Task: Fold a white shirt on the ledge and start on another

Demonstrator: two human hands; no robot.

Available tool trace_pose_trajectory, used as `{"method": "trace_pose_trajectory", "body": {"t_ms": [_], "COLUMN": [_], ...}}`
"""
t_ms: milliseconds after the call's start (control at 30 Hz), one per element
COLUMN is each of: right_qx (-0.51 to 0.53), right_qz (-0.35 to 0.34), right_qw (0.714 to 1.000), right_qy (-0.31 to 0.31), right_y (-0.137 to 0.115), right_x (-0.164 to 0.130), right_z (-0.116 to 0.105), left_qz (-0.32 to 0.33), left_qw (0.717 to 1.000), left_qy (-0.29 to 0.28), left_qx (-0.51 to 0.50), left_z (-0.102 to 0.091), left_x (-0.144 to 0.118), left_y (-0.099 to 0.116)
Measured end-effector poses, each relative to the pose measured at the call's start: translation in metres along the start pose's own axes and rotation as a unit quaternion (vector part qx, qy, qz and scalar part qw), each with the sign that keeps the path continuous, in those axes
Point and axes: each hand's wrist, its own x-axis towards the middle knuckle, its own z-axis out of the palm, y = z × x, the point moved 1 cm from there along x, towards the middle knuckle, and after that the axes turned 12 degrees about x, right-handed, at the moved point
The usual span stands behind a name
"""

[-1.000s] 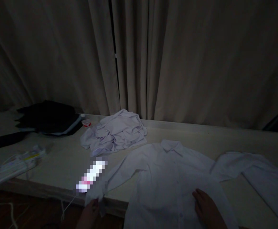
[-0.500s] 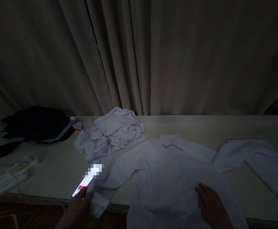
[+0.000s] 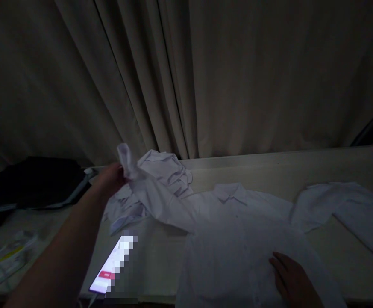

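A white collared shirt (image 3: 224, 239) lies front up on the pale table, its collar toward the curtain. My left hand (image 3: 113, 176) is closed on the cuff end of the left-side sleeve and holds it raised, in front of a crumpled heap of white cloth (image 3: 170, 169). The sleeve stretches from the shirt's shoulder up to that hand. My right hand (image 3: 290, 276) lies flat on the lower right part of the shirt front, fingers extended. The shirt's lower hem runs out of view.
A lit phone (image 3: 112, 265) with a cable lies left of the shirt. Farther left are a stack of dark cloth (image 3: 35, 182) and a white packet with a yellow stripe (image 3: 7, 261). More white cloth (image 3: 359, 214) lies at right. A curtain (image 3: 237, 77) hangs behind the table.
My left hand has lifted the sleeve end from near the table's front edge up and away, level with the white heap. My right hand stays on the shirt. The view has shifted slightly.
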Motion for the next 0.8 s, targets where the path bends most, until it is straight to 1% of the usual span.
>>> {"method": "trace_pose_trajectory", "body": {"t_ms": [33, 100, 167, 200, 233, 267, 333, 367, 433, 500, 533, 567, 633, 700, 767, 800], "right_qx": [0.000, -0.001, -0.001, -0.001, 0.000, 0.000, 0.000, -0.001, -0.003, -0.001, 0.001, 0.004, 0.011, 0.014, 0.005, 0.004], "right_qz": [0.002, 0.009, 0.013, 0.013, 0.013, 0.014, 0.020, 0.022, 0.022, 0.022, 0.023, 0.025, 0.030, 0.033, 0.033, 0.020], "right_qw": [1.000, 1.000, 1.000, 1.000, 1.000, 1.000, 0.999, 0.999, 0.999, 0.999, 0.999, 0.999, 0.999, 0.999, 0.999, 1.000], "right_qy": [0.001, -0.002, -0.012, -0.018, -0.023, -0.026, -0.029, -0.028, -0.028, -0.033, -0.034, -0.034, -0.030, -0.024, 0.004, 0.024], "right_y": [0.001, 0.002, 0.002, 0.003, 0.003, 0.003, 0.002, 0.002, 0.001, 0.000, 0.000, 0.001, 0.003, 0.002, -0.010, -0.023], "right_x": [-0.001, -0.002, -0.003, -0.004, -0.004, -0.003, -0.003, -0.002, -0.001, -0.001, -0.002, -0.002, -0.002, 0.002, 0.011, 0.017], "right_z": [0.001, 0.004, 0.005, 0.005, 0.005, 0.004, 0.003, 0.002, 0.001, 0.001, 0.000, 0.000, -0.002, -0.004, -0.008, -0.010], "left_qz": [-0.006, -0.030, -0.046, -0.048, -0.051, -0.057, -0.091, -0.121, -0.191, -0.244, -0.255, -0.258, -0.247, -0.236, -0.231, -0.228], "left_qw": [1.000, 0.999, 0.998, 0.998, 0.998, 0.997, 0.986, 0.975, 0.941, 0.913, 0.908, 0.910, 0.924, 0.938, 0.949, 0.953], "left_qy": [-0.003, 0.016, 0.041, 0.035, 0.015, -0.017, -0.112, -0.163, -0.253, -0.304, -0.312, -0.310, -0.287, -0.252, -0.214, -0.199], "left_qx": [-0.021, -0.031, -0.008, 0.007, 0.023, 0.042, 0.080, 0.096, 0.117, 0.121, 0.113, 0.098, 0.052, 0.003, -0.029, -0.036], "left_z": [0.009, 0.032, 0.058, 0.072, 0.085, 0.096, 0.113, 0.119, 0.125, 0.128, 0.130, 0.132, 0.139, 0.149, 0.158, 0.162], "left_x": [0.007, 0.009, -0.004, -0.014, -0.027, -0.040, -0.067, -0.080, -0.103, -0.119, -0.125, -0.129, -0.131, -0.128, -0.122, -0.118], "left_y": [0.001, -0.005, -0.020, -0.031, -0.042, -0.054, -0.078, -0.090, -0.111, -0.126, -0.130, -0.132, -0.130, -0.124, -0.115, -0.111]}}
